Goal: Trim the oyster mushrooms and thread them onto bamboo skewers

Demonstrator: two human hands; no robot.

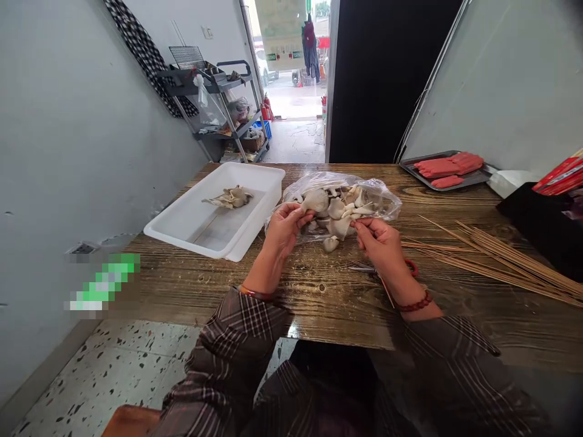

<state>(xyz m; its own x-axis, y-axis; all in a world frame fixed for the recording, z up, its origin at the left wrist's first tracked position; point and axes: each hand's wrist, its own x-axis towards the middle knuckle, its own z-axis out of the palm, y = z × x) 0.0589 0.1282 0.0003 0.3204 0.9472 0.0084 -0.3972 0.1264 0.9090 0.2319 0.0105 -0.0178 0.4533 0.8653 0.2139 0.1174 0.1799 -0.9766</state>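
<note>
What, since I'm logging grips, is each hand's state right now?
Left hand: closed, holding a pale mushroom between thumb and fingers.
Right hand: closed, pinching a second mushroom at its edge.

L fingers [297, 215] w/ mushroom [316, 199], R fingers [365, 232] w/ 2nd mushroom [340, 228], white tub [252, 226], skewers [514, 257]

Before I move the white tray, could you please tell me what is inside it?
Inside the white tray lies a bunch of mushrooms, with a thin stick running from it toward the near edge. What lies directly beneath the mushrooms is covered.
</note>
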